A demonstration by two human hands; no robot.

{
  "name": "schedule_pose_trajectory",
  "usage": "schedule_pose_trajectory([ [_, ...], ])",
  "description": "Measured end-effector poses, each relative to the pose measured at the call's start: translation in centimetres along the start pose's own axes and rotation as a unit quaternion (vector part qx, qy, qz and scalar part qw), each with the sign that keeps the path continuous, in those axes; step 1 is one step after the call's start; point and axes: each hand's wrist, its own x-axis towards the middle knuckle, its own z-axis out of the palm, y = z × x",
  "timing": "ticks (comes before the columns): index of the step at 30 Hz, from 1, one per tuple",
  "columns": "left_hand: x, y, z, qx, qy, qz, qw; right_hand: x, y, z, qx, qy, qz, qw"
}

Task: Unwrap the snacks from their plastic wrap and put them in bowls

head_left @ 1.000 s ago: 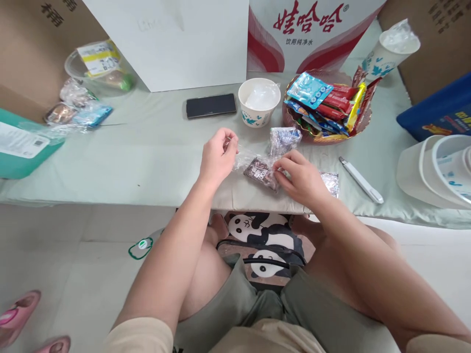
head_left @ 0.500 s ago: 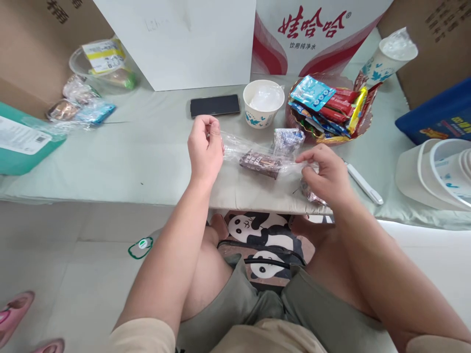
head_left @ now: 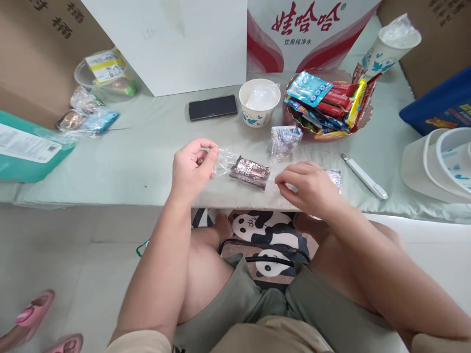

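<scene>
Brown packet (head_left: 250, 172) shifted leftward, left hand (head_left: 192, 169) pinching clear wrap (head_left: 225, 161)

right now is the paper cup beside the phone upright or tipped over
Upright: the paper cup stands with its open rim up and base on the tablecloth, clear plastic inside.

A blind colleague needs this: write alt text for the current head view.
A bare left hand pinches clear plastic film beside a small brown packet over a pale green tablecloth; the right hand is near the packet's right end. Behind are a white paper cup and a pinkish scalloped bowl of colourful packets.
</scene>
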Motion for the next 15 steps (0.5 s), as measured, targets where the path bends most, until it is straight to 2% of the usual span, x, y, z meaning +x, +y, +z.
schedule_pose_trajectory([
  [2, -0.4, 0.2, -1.2, 0.018, -0.063, -0.040, 0.997, -0.8, -0.4, -0.6, 0.014, -0.020, -0.027, 0.999],
  [4, -0.6, 0.2, -2.3, 0.035, -0.154, -0.080, 0.984, -1.9, -0.5, -1.3, 0.037, -0.037, -0.045, 0.998],
  [6, -0.6, 0.2, -3.2, 0.053, -0.234, -0.103, 0.965, -2.9, -0.6, -1.6, 0.051, -0.096, -0.055, 0.993],
  [7, -0.5, 0.1, -3.5, 0.050, -0.238, -0.100, 0.965, -3.2, -0.8, -1.5, 0.045, -0.140, -0.051, 0.988],
  [8, -0.4, 0.1, -3.6, 0.039, -0.216, -0.089, 0.972, -3.4, -1.0, -1.4, 0.027, -0.189, -0.038, 0.981],
  [10, -0.4, 0.1, -3.3, 0.012, -0.135, -0.046, 0.990, -3.3, -1.7, -0.9, -0.042, -0.270, 0.021, 0.962],
  [11, -0.4, 0.2, -3.0, 0.013, -0.111, -0.022, 0.993, -3.0, -2.1, -0.7, -0.084, -0.290, 0.067, 0.951],
  [13, -0.4, 0.2, -2.1, 0.076, -0.143, 0.023, 0.987, -2.0, -2.9, -0.5, -0.155, -0.300, 0.162, 0.927],
  [15, -0.5, 0.1, -1.2, 0.187, -0.221, 0.043, 0.956, -1.0, -3.4, -0.4, -0.185, -0.292, 0.238, 0.908],
])
